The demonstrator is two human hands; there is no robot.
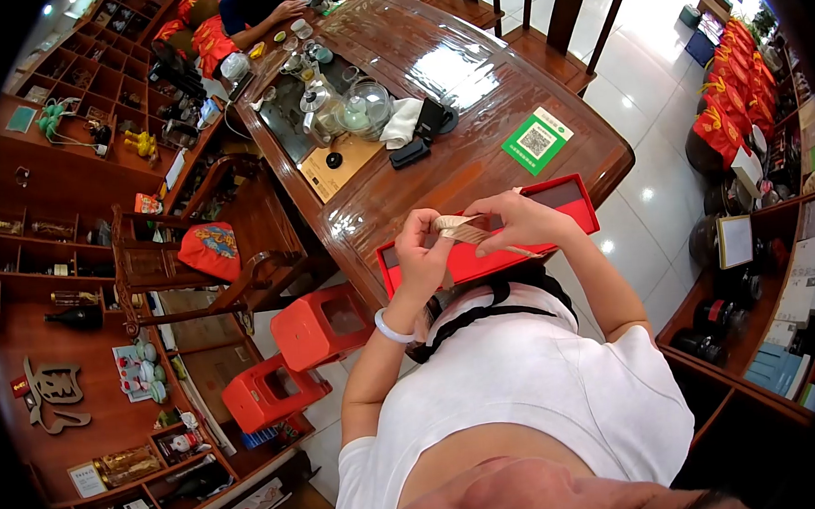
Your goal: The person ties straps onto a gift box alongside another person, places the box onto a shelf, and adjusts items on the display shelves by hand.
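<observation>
1. Holding a looped, pale gold ribbon [459, 230] in both hands, a person in a white shirt [518, 378] sits at the near end of a glossy wooden table [491, 91].
2. The left hand [423, 243], a pale bangle [393, 327] at its wrist, has its grip closed, pinching the ribbon's left end between thumb and fingers.
3. The right hand [517, 222] arches from the other side, thumb and fingers bent around the ribbon; whether its grip is fully pressed together cannot be told.
4. Stretched between the hands, the ribbon runs roughly left to right, with a narrow tail slanting toward the person beneath the right hand.
5. Beneath them, a long red box [568, 209] with a dark inner panel points the same way, its right end farther forward, roughly following the table's near edge. Whether it rests on the table is hidden.
6. Beyond the box, a green QR-code card [538, 141] lies near the table's right edge; glass teaware [361, 108] and a white cloth [402, 122] stand farther left.
7. At the table's far end, another person's forearm [267, 22] reaches over the surface.
</observation>
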